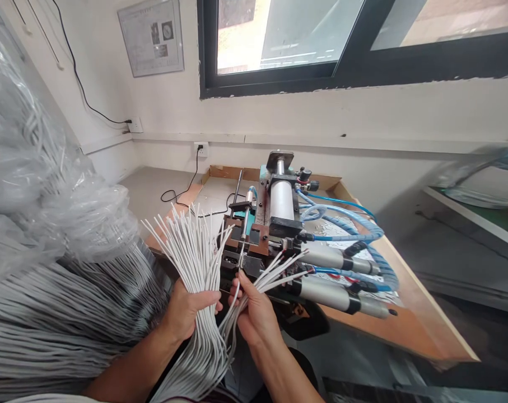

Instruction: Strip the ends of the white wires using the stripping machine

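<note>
My left hand (195,308) is wrapped round a thick bundle of white cables (190,252), whose cut ends fan out upward. In my right hand (254,308), thumb and forefinger pinch a single white cable, its tip up at the jaws of a pneumatic wire-stripping machine (249,240). A smaller bunch of white cables (274,274) lies across the same palm and points right, with dark reddish tips on some ends. Below both hands the cable lengths hang together toward my lap. The pinched cable's very end is hard to make out between the machine's parts.
Large bundles of grey cable (69,319), partly wrapped in clear plastic (56,190), crowd the left side. Air cylinders (333,280) and blue hoses (363,229) stick out right of the machine. The wooden tabletop (430,330) holds scattered white scraps. A wall and window stand behind.
</note>
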Motion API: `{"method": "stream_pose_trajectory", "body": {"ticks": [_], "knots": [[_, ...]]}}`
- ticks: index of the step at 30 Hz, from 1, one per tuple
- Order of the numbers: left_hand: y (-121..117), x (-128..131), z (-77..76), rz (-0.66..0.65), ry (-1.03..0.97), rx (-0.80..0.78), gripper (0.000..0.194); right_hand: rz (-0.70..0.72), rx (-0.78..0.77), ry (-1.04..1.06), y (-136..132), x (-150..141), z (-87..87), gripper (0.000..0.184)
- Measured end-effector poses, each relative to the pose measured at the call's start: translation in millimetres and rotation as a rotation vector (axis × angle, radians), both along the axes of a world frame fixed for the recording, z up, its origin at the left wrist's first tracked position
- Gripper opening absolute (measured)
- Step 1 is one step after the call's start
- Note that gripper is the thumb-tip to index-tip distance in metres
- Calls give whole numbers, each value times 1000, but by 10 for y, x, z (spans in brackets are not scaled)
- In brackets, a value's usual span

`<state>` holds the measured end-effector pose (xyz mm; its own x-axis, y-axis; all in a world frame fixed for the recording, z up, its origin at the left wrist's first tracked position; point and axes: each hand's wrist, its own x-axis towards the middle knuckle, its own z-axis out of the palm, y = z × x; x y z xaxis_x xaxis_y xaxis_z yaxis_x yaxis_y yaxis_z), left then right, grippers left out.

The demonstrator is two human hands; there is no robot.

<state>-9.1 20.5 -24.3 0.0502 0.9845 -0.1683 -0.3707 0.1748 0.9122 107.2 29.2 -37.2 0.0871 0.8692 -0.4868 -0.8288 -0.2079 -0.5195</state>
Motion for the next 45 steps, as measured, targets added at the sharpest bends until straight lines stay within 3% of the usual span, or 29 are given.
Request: {"method": "stream_pose_trajectory", "body": {"ticks": [3, 5, 10, 19, 27, 33, 39, 45], "knots": [[0, 10, 15, -50, -9, 18, 20, 188, 123, -51, -63, -11, 1, 27], [1, 20, 36, -99, -2, 47, 23, 240, 192, -142, -117, -29, -6, 27], [-11, 25, 56, -163, -5, 93, 20, 18, 227, -339, -247, -42, -78, 21], [0, -40, -13, 21, 5, -65, 22, -87, 69, -278, -237, 26, -93, 23], [5, -16, 38, 13, -23, -15, 21, -44, -2, -99, -29, 27, -41, 23], [-41, 6, 24, -12, 55, 3, 13, 153, 47, -76, -62, 18, -40, 30], [-65, 34, 30, -100, 87, 60, 21, 7, 200, -323, -220, -20, -68, 22], [-90, -24, 3, -12, 12, -59, 14, -96, 133, -446, -337, 43, -173, 21]]}}
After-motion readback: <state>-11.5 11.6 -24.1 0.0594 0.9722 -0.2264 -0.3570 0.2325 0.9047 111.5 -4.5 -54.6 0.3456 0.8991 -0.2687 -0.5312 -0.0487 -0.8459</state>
